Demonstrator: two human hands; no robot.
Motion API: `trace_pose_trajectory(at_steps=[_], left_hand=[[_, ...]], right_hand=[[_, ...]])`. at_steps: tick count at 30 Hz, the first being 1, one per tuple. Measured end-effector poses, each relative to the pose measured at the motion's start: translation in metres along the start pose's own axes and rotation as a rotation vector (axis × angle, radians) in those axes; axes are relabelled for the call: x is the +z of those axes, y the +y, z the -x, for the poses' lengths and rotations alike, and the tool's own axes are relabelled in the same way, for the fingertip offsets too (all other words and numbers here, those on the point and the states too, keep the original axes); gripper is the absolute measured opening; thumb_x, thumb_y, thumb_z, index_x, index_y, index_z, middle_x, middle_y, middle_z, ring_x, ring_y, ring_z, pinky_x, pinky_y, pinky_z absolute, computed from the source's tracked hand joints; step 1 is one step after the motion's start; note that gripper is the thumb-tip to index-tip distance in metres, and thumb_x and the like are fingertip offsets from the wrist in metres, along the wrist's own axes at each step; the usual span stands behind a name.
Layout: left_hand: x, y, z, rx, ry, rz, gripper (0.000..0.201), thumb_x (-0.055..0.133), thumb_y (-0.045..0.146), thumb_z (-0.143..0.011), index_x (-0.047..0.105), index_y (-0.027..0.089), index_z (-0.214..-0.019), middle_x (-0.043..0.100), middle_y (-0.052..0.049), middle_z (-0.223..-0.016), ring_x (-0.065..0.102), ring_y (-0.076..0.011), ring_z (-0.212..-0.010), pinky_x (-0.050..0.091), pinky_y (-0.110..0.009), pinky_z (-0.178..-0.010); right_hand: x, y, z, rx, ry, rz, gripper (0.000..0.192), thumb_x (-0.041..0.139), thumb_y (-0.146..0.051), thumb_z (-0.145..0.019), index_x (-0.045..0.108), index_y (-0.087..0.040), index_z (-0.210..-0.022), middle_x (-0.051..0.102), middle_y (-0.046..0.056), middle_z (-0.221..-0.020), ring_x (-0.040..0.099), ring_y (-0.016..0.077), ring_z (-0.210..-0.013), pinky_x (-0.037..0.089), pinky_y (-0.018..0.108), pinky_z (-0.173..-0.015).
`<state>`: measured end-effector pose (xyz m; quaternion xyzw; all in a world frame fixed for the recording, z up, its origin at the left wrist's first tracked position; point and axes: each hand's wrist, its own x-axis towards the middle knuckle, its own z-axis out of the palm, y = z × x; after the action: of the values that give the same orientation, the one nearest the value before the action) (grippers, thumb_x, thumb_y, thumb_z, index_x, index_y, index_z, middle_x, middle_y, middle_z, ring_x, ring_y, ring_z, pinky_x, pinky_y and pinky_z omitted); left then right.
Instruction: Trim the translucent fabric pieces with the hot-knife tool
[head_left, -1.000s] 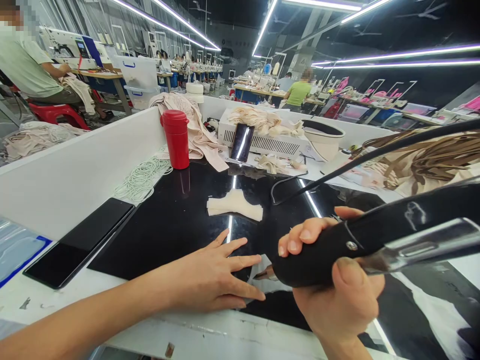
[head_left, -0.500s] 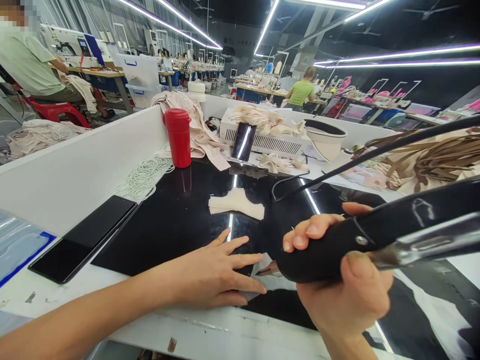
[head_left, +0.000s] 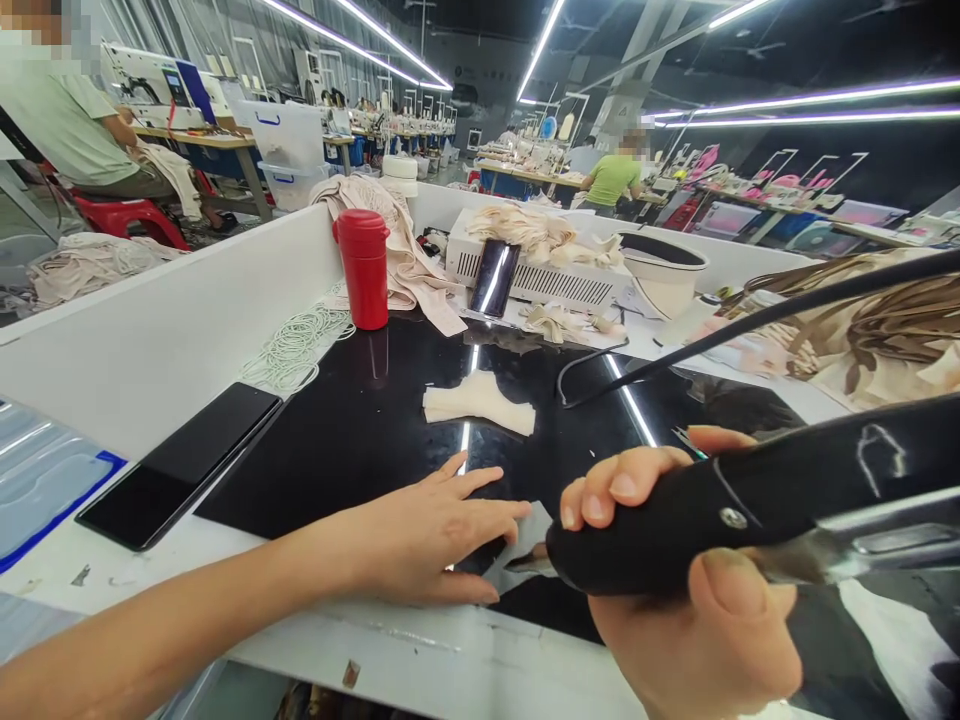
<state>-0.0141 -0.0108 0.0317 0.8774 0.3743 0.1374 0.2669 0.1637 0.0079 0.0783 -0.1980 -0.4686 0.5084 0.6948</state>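
You grip a glossy black tool point(head_left: 720, 515) over black tabletop point(head_left: 360, 430); red flask point(head_left: 365, 268), cream fabric piece point(head_left: 480, 402).

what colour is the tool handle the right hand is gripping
Glossy black, with a silver metal part beneath it. The tool handle in the right hand shows best in the head view.

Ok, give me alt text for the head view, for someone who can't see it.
A right hand grips a black-handled tool, its tip at a small fabric piece pressed flat by the left hand on a glossy black worktop. Beyond lie a stack of cream fabric pieces, a red flask and a phone.
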Motion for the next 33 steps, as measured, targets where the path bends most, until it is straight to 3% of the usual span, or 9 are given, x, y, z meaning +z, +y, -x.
trace_pose_trajectory(at_steps=[21, 33], left_hand=[[0.001, -0.001, 0.001, 0.023, 0.021, -0.003, 0.062, 0.076, 0.030, -0.091, 0.048, 0.028, -0.146, 0.048, -0.007, -0.158, 0.025, -0.0410, -0.154, 0.017, -0.073, -0.122], [-0.001, -0.004, 0.003, 0.033, 0.019, -0.025, 0.035, 0.076, 0.031, -0.092, 0.060, 0.024, -0.121, 0.044, -0.007, -0.161, 0.027, -0.0415, -0.154, 0.018, -0.072, -0.122]], right_hand=[[0.003, 0.007, 0.006, -0.026, -0.035, 0.025, 0.040, 0.081, -0.033, -0.078, 0.062, -0.025, -0.112, 0.063, -0.002, -0.074, 0.055, 0.0148, -0.058, 0.053, 0.029, -0.051], [-0.007, -0.006, -0.006, -0.037, 0.014, 0.050, 0.042, 0.084, -0.035, -0.073, 0.064, -0.025, -0.109, 0.064, -0.003, -0.072, 0.058, 0.0158, -0.056, 0.052, 0.030, -0.048]])
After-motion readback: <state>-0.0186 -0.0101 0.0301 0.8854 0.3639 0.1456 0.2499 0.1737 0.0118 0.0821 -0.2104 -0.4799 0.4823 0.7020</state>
